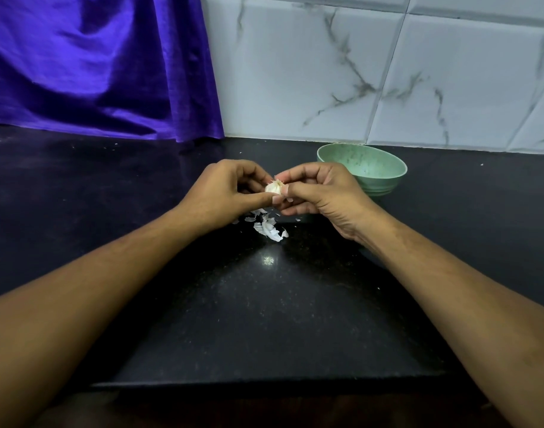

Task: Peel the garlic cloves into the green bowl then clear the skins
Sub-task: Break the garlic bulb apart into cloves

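One dark speckled counter (264, 319) carries everything here, backed by a purple cloth (94, 63) on the left and grey-veined wall tiles (388, 72) on the right. No brand, label or writing can be read anywhere.

The green bowl (385, 180) stands upright near the wall, just behind the right hand (323, 193); no cloves show in the part of its inside that is visible. It looks light and rigid, so it would probably slide if knocked.

Both hands meet above the counter. The left hand (224, 193) curls around the garlic (273, 188), thumb underneath, and the right hand pinches at the garlic's top with thumb and fingertips. The garlic is held in the air between them, in front of the bowl and not over it. I judge it small, light and firm, though it would bruise if squeezed hard. Hold the body steady and pick at the dry tip, where the paper lifts.

The skins (267, 227) lie scattered on the counter under the hands. They look papery and almost weightless, likely to drift or cling to fingers, so sweeping them together should work better than picking up each flake
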`<action>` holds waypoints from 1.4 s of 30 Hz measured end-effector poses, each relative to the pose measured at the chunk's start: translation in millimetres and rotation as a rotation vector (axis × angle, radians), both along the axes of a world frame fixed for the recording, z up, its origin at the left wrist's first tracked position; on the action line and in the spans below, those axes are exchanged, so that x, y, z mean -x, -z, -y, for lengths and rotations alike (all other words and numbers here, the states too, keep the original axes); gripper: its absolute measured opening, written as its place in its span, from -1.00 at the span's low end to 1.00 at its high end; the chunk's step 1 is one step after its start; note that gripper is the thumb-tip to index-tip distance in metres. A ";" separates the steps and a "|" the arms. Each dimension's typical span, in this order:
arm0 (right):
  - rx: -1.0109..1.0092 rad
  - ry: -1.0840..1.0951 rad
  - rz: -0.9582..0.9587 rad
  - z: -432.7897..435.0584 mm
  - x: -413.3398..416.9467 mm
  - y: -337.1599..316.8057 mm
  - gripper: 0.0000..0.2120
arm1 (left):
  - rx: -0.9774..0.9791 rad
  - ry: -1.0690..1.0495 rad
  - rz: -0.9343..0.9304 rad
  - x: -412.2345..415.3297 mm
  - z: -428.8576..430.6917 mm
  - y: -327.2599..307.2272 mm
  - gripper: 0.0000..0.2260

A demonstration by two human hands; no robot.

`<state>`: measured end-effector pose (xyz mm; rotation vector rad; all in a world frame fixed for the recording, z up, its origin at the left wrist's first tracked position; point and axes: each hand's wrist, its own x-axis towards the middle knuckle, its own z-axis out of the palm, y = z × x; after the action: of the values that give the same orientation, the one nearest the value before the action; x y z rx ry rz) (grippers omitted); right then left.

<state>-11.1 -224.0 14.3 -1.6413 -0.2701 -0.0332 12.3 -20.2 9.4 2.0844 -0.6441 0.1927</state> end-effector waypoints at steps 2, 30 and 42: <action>0.030 0.007 0.012 -1.3 0.9 -0.5 -0.82 | -0.007 0.005 0.003 -0.7 -0.4 -0.4 -0.78; -0.163 -0.031 -0.080 -2.4 -2.6 2.9 -0.77 | 0.068 -0.052 -0.042 -2.0 2.6 0.9 -0.82; 0.248 0.038 0.004 1.2 -5.9 3.6 -0.74 | 0.277 -0.053 -0.151 -10.9 0.7 5.1 -0.74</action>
<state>-5.2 -225.2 10.7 -1.8929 -0.2536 -0.0335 23.2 -20.9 4.4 1.8302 -0.4441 0.1440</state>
